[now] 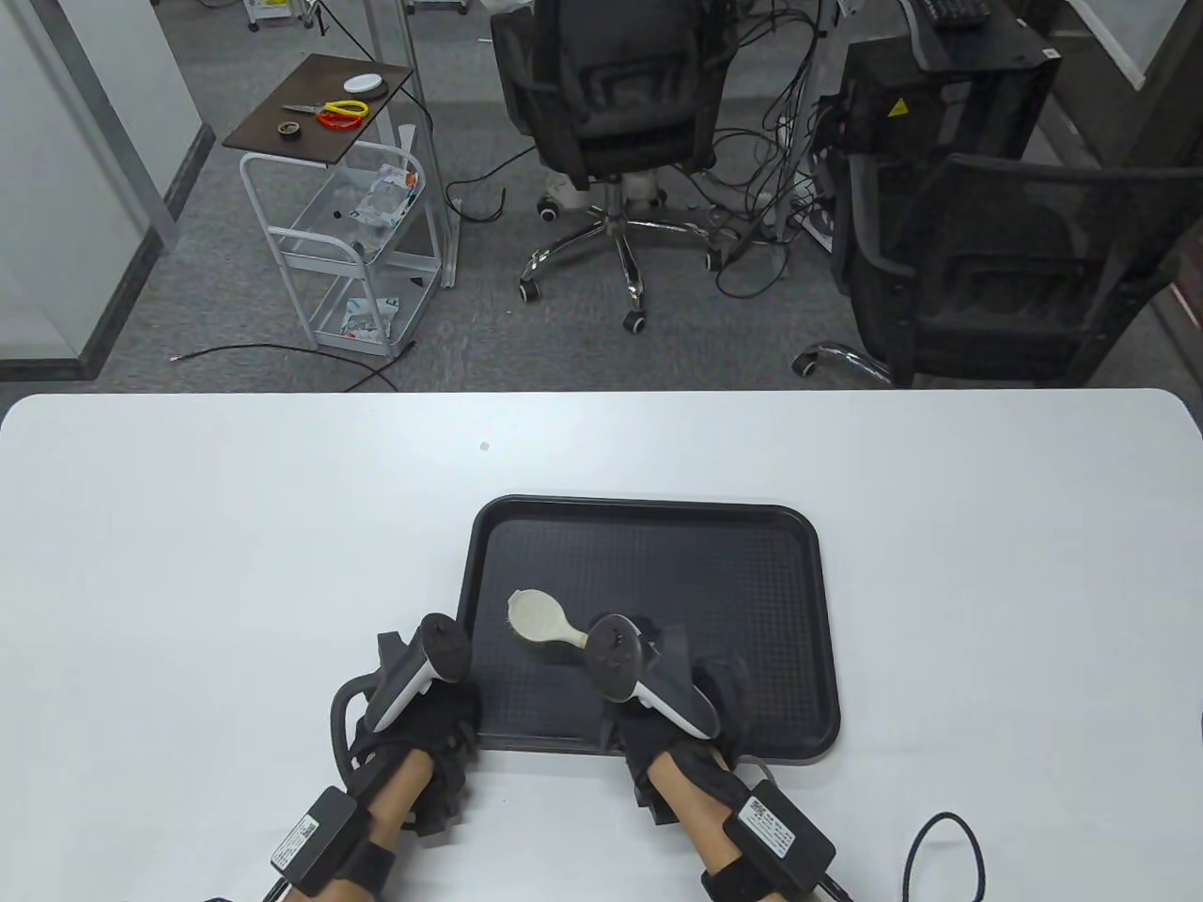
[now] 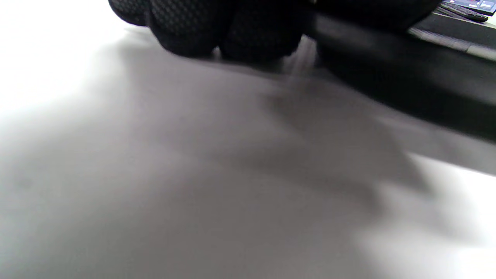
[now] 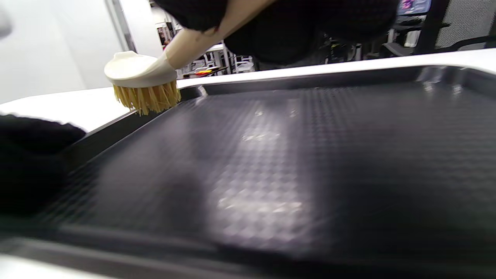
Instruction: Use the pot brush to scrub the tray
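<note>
Gripping the pot brush [image 1: 538, 617] by its handle, the right hand [image 1: 672, 700] holds its bristles over the black tray's [image 1: 780, 545] near-left area. The left hand [image 1: 423, 714] rests at the tray's near-left corner on the white worktop [image 1: 188, 564]; its grip cannot be told. Two office chairs [image 1: 611, 85] and a wire cart [image 1: 348, 235] stand beyond.

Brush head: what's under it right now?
Under the pot brush head, only the tray and its textured black floor, near the left rim. Bristles point down; contact is unclear. The right hand covers the handle's end; the left hand holds the tray's corner.
</note>
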Demonstrator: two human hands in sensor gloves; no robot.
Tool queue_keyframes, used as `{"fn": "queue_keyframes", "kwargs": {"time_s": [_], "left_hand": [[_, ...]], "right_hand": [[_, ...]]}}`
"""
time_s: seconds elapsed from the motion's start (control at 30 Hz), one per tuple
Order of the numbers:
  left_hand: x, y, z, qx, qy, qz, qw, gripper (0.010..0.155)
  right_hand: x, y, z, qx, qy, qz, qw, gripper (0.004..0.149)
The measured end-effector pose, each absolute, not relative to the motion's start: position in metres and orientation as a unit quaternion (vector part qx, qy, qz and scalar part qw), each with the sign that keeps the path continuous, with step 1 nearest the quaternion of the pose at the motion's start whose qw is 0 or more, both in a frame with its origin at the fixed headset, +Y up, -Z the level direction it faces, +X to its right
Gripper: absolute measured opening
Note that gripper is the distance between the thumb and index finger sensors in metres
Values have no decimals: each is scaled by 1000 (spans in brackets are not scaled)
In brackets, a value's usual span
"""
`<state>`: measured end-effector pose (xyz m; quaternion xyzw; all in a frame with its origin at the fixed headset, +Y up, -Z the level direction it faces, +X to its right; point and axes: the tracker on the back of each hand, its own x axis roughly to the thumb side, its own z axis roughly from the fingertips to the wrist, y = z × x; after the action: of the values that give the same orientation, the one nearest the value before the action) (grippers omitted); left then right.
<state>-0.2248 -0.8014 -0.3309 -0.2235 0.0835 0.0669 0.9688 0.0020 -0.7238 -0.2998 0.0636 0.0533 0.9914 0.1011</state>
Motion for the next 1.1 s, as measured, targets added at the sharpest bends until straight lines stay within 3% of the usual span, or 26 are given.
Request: {"fn": "queue_keyframes", "kwargs": {"time_s": [0.2, 0.47, 0.93, 1.1], "left_hand": [[-225, -801, -331, -227, 81, 71, 968, 77], [-226, -801, -331, -226, 82, 70, 968, 77], [-226, -801, -331, -226, 83, 69, 968, 77], [-226, -801, -331, -226, 83, 70, 968, 77]], "right_hand": [[-7, -745, -290, 73, 49, 992, 90, 53], [22, -758, -278, 58, 60, 993, 87, 52], [185, -748, -255, -89, 87, 989, 80, 51], [224, -742, -248, -132, 88, 986, 54, 51]]}}
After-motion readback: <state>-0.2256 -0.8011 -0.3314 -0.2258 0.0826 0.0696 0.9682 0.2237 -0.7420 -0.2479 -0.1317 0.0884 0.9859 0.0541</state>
